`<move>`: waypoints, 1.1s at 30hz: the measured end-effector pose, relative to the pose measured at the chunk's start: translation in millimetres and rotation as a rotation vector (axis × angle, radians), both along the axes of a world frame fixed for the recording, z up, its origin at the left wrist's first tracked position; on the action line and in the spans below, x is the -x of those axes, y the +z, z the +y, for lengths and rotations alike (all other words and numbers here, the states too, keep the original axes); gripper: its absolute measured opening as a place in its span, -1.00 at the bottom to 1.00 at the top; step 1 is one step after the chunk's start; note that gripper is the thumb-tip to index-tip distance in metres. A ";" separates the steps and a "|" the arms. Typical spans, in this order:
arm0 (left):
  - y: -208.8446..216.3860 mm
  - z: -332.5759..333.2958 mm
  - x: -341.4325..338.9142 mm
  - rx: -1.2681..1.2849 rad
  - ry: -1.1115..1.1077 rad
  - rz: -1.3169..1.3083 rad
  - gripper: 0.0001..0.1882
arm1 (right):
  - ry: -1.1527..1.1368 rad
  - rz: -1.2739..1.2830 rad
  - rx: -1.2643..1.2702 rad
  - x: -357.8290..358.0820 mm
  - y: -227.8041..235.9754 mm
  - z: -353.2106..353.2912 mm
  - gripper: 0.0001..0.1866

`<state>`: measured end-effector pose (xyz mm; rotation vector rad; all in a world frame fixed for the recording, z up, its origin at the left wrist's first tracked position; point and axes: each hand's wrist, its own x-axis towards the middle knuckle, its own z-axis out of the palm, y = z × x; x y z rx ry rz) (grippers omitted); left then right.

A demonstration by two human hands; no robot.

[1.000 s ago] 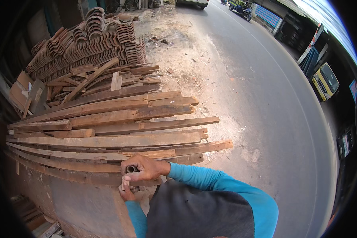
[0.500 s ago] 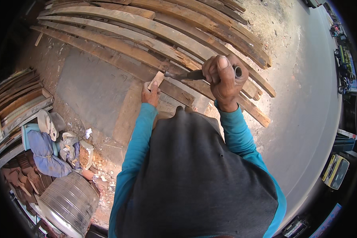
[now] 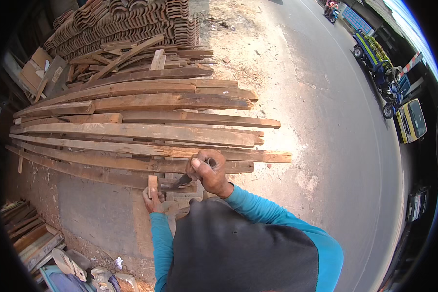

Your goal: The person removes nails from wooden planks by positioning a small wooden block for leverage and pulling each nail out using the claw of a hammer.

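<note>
A short, pale wood block (image 3: 153,182) stands upright at the near edge of the planks, pinched in my left hand (image 3: 154,200). Closed round a dark tubular handle is my right hand (image 3: 210,171), just to the right of it. That handle belongs to a hammer-like metal tool (image 3: 182,180), whose head lies low beside the block; its exact shape is partly hidden, and I cannot tell whether it touches the wood. Under both hands runs the nearest long plank (image 3: 102,174) of a row.
Several long wooden planks (image 3: 155,130) lie side by side ahead. Behind them rise stacked roof tiles (image 3: 126,29). A grey flat sheet (image 3: 95,209) lies at left, near stacked frames (image 3: 34,243). On the right runs a road (image 3: 345,160) with a loaded three-wheeler (image 3: 374,58).
My view has swung toward the right and up, showing more planks and the tiles. The tool's head has come down low beside the block. Both hands keep their hold.
</note>
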<state>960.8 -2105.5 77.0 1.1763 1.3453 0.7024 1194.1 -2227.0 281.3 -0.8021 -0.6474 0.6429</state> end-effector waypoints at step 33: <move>4.4 -47.9 -46.4 -0.316 -0.106 0.214 -0.53 | 0.370 -0.519 0.049 -32.6 57.8 -38.8 -0.59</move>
